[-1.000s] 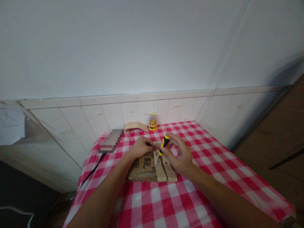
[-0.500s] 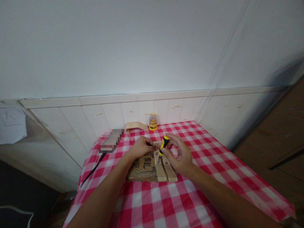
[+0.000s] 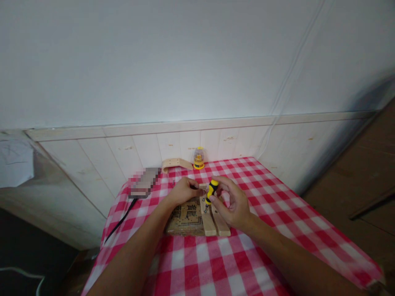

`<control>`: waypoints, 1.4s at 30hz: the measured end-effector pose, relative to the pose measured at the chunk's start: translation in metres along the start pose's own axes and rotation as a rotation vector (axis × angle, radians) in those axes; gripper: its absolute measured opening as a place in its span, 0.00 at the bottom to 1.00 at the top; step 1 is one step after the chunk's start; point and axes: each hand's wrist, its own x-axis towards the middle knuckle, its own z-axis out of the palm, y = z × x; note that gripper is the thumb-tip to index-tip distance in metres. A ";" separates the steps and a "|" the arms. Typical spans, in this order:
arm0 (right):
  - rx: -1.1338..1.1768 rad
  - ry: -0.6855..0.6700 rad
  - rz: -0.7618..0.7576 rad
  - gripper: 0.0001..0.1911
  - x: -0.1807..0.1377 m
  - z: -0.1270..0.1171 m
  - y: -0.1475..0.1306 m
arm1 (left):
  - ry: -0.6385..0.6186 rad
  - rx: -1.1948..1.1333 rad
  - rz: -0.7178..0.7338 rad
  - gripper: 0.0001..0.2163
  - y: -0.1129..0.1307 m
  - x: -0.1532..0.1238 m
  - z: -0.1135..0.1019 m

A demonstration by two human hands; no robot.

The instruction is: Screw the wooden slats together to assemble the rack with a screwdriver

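Fingers of the right hand (image 3: 236,203) are gripping a yellow-and-black screwdriver (image 3: 212,191), whose tip is pointing down at the left one of two wooden strips (image 3: 210,226). The left hand's (image 3: 183,192) fingers are resting near that strip's far end; whether they are holding anything, I cannot tell. Both strips are lying by a brown printed board (image 3: 185,225) on the cloth-covered desk (image 3: 265,189), while a curved wooden piece (image 3: 177,163) is sitting beyond

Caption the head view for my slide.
Right hand holds a screwdriver over a wooden strip, left hand close by, above a checked cloth.
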 end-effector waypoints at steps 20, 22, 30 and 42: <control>0.077 0.039 0.047 0.25 -0.002 0.007 0.007 | 0.008 -0.008 -0.002 0.13 -0.003 0.001 0.000; 0.075 0.045 0.040 0.25 -0.002 0.006 0.007 | 0.009 0.003 -0.005 0.13 -0.004 0.002 0.000; 0.022 0.190 0.058 0.25 0.000 0.008 0.014 | 0.019 0.033 -0.024 0.13 0.000 0.001 0.001; -0.066 0.162 0.089 0.23 0.003 0.007 0.016 | 0.036 0.033 -0.017 0.12 0.002 -0.001 0.001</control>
